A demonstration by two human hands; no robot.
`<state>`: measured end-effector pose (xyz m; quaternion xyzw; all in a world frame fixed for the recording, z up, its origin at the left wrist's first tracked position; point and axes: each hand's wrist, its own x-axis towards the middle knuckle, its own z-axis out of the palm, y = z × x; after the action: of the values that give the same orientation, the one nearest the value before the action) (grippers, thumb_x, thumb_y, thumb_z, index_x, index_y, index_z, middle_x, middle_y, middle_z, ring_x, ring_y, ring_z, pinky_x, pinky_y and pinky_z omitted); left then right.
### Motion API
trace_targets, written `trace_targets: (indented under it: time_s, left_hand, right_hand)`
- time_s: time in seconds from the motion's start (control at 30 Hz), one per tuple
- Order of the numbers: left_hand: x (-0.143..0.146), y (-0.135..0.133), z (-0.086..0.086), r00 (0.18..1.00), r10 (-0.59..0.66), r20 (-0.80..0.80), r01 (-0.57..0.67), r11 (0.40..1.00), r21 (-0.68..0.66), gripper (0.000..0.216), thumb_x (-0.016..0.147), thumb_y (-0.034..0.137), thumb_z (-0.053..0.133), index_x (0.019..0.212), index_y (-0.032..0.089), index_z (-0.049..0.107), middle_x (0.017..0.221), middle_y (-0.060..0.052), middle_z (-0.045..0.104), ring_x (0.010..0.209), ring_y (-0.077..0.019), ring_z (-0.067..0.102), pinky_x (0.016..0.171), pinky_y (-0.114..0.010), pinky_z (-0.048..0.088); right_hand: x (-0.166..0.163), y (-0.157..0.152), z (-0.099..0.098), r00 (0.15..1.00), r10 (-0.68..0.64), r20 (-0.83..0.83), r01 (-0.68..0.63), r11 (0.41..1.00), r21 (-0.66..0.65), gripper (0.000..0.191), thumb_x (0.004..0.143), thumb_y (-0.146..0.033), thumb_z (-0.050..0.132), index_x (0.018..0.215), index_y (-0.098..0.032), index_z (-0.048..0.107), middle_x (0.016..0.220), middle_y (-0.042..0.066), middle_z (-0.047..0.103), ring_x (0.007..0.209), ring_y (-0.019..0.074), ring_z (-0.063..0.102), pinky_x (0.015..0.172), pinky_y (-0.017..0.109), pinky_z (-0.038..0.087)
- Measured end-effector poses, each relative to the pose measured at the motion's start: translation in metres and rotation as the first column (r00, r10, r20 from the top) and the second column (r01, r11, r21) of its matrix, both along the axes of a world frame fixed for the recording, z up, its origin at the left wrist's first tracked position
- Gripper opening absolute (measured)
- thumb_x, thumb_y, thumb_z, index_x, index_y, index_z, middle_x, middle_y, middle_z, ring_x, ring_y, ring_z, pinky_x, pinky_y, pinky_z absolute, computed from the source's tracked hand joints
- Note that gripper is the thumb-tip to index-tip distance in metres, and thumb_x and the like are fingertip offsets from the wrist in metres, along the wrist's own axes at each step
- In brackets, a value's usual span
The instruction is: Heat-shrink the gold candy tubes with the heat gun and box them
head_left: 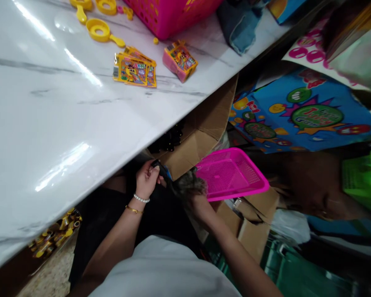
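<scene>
Below the table's edge, my left hand (147, 177) pinches a small black piece (155, 164) between thumb and fingers; its kind is unclear. My right hand (197, 202) is blurred beside a dark, mottled bundle (188, 183), which hides its fingers. The bundle lies between my two hands, near the left rim of a pink mesh basket (235, 194). Just beyond my hands stands an open cardboard box (188, 150) with black items (167, 140) inside, partly hidden by the table.
The marble-patterned table (49, 123) bears yellow plastic pieces (99, 31), printed cards (132, 70), a small packet (181, 60) and a pink perforated basket (167, 20). Blue printed cartons (309, 111) stand at right. A container of yellow and dark pieces (57, 231) sits lower left.
</scene>
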<state>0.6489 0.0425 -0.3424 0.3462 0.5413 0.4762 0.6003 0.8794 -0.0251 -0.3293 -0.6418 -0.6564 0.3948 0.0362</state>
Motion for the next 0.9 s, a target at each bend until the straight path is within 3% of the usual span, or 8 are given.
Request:
trace_targets:
  time_s: [0.07, 0.13, 0.27, 0.37, 0.57, 0.67, 0.8, 0.9]
  left_hand:
    - [0.001, -0.001, 0.006, 0.997, -0.053, 0.056, 0.051, 0.998, 0.035, 0.049, 0.088, 0.049, 0.058, 0.126, 0.017, 0.059, 0.064, 0.003, 0.059, 0.053, -0.0126, 0.062, 0.047, -0.022, 0.049]
    - [0.002, -0.003, 0.012, 0.995, -0.088, 0.049, 0.085, 0.994, 0.063, 0.055, 0.089, 0.049, 0.059, 0.135, 0.02, 0.055, 0.068, 0.001, 0.061, 0.056, -0.0134, 0.063, 0.049, -0.023, 0.05]
    - [-0.001, -0.002, 0.019, 0.981, -0.187, -0.053, 0.191, 0.978, 0.088, 0.041, 0.094, 0.046, 0.051, 0.121, 0.02, 0.068, 0.069, -0.001, 0.063, 0.049, -0.0107, 0.055, 0.046, -0.023, 0.045]
    - [-0.004, 0.0, 0.019, 0.95, -0.261, -0.174, 0.289, 0.943, 0.162, 0.033, 0.093, 0.04, 0.052, 0.109, 0.02, 0.073, 0.072, -0.001, 0.065, 0.051, -0.0099, 0.052, 0.048, -0.022, 0.041]
    - [-0.005, 0.003, 0.018, 0.873, -0.328, -0.36, 0.403, 0.902, 0.156, 0.025, 0.084, 0.035, 0.061, 0.096, 0.016, 0.073, 0.056, 0.005, 0.048, 0.049, -0.0076, 0.038, 0.047, -0.021, 0.028]
    - [-0.006, 0.004, 0.016, 0.888, -0.364, -0.282, 0.408, 0.906, 0.115, 0.047, 0.082, 0.034, 0.064, 0.126, 0.016, 0.065, 0.057, 0.008, 0.046, 0.049, -0.007, 0.038, 0.046, -0.019, 0.027]
    - [-0.008, 0.001, 0.014, 0.937, -0.347, -0.04, 0.349, 0.935, 0.067, 0.087, 0.085, 0.037, 0.064, 0.159, 0.018, 0.022, 0.053, 0.013, 0.043, 0.043, -0.0069, 0.041, 0.045, -0.018, 0.034]
    - [-0.007, -0.004, 0.015, 0.972, -0.221, 0.077, 0.214, 0.973, 0.085, 0.072, 0.091, 0.043, 0.058, 0.154, 0.018, 0.033, 0.058, 0.008, 0.055, 0.048, -0.0077, 0.05, 0.048, -0.018, 0.04]
  right_hand:
    - [-0.009, -0.001, 0.008, 0.988, -0.134, -0.077, 0.141, 0.986, 0.094, 0.026, 0.085, -0.027, 0.063, 0.108, -0.02, 0.074, 0.117, 0.013, 0.071, 0.115, 0.0283, 0.064, 0.104, 0.047, 0.047]
    - [-0.032, 0.007, 0.014, 0.907, -0.277, -0.318, 0.326, 0.938, 0.113, 0.042, 0.089, -0.034, 0.062, 0.129, -0.024, 0.064, 0.125, 0.011, 0.068, 0.11, 0.024, 0.067, 0.098, 0.043, 0.052]
    - [-0.076, 0.033, 0.016, 0.735, -0.275, -0.62, 0.374, 0.927, 0.032, 0.067, 0.087, -0.039, 0.068, 0.149, -0.03, 0.045, 0.126, 0.007, 0.066, 0.097, 0.0181, 0.07, 0.089, 0.035, 0.057]
    - [-0.084, 0.048, 0.017, 0.829, -0.147, -0.54, 0.286, 0.941, 0.182, 0.077, 0.084, -0.038, 0.073, 0.153, -0.03, 0.039, 0.126, 0.006, 0.066, 0.107, 0.0198, 0.066, 0.098, 0.037, 0.053]
    - [-0.073, 0.057, 0.029, 0.907, 0.06, -0.416, 0.086, 0.943, 0.322, 0.049, 0.092, -0.034, 0.063, 0.14, -0.03, 0.057, 0.127, 0.005, 0.068, 0.117, 0.0196, 0.064, 0.104, 0.037, 0.049]
    - [-0.074, 0.054, 0.036, 0.925, 0.071, -0.373, 0.059, 0.943, 0.328, 0.047, 0.088, -0.035, 0.068, 0.134, -0.027, 0.062, 0.128, 0.008, 0.066, 0.123, 0.022, 0.061, 0.108, 0.04, 0.046]
    - [-0.087, 0.054, 0.044, 0.969, 0.024, -0.247, 0.063, 0.94, 0.337, 0.041, 0.085, -0.037, 0.07, 0.123, -0.022, 0.065, 0.114, 0.009, 0.072, 0.11, 0.0251, 0.067, 0.114, 0.05, 0.038]
    - [-0.1, 0.079, 0.038, 0.96, -0.156, -0.233, 0.216, 0.941, 0.262, 0.043, 0.089, -0.043, 0.065, 0.127, -0.023, 0.061, 0.103, 0.005, 0.073, 0.097, 0.0205, 0.069, 0.101, 0.04, 0.05]
